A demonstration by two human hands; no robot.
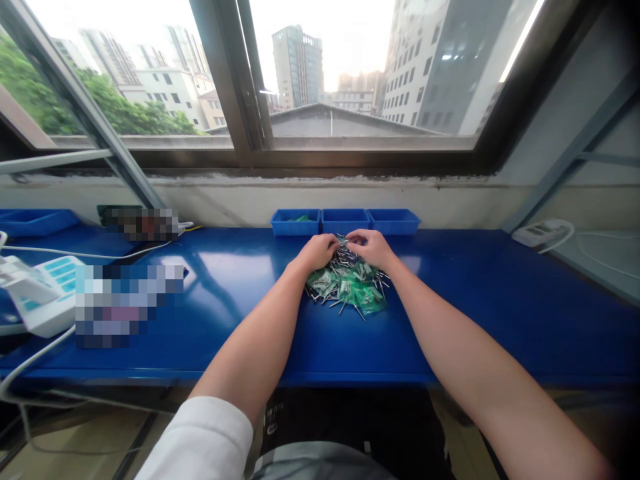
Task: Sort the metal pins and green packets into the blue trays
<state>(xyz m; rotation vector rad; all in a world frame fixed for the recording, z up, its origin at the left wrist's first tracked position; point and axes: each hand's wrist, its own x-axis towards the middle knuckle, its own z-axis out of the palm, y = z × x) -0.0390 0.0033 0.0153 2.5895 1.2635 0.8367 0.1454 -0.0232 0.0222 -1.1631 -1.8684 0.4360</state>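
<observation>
A pile of thin metal pins or rivets (345, 260) lies on the blue table (240, 320) in front of me. Small clear and green plastic packets (363, 293) are mixed in, mostly on the near side. At the pile's far edge, my left hand (320, 252) has its fingers curled inward. Facing it from the other side is my right hand (371, 247), thumb and fingers drawn together. Only a small gap separates the fingertips. Whatever they pinch is too small and too hidden to name.
Behind the pile, three blue bins stand in a row; the left bin (296, 223) holds something green. On the left are a white device with a teal panel (55, 277), cables and a blurred item (125, 307). A white power strip (543, 232) sits at the right, below the window.
</observation>
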